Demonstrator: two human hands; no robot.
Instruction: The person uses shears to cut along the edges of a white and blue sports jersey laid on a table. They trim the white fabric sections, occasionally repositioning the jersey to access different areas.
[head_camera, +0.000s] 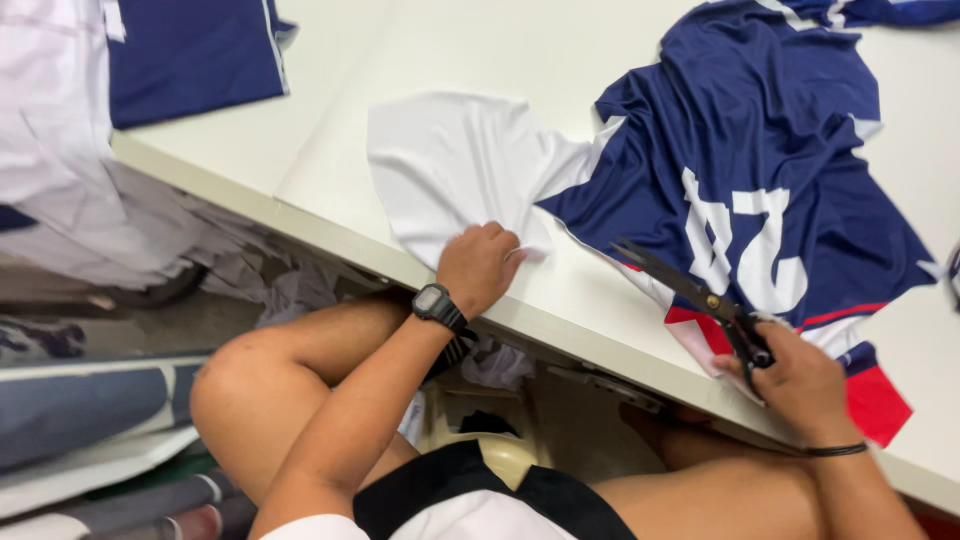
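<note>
A navy sports jersey (760, 140) with a white sleeve (450, 160), large white digits and red trim lies spread on a white table (560, 50). My left hand (478, 265), a black digital watch on its wrist, presses down on the lower edge of the white sleeve at the table's front edge. My right hand (795, 380) grips black scissors (690, 290) by the handles. The blades are open and point up-left along the jersey's edge.
Another navy fabric piece (190, 55) lies at the table's far left. Heaps of pale cloth (60, 150) and scraps hang and pile beside the table on the left. Rolled fabric lies on the floor at lower left. My bare knees are under the table edge.
</note>
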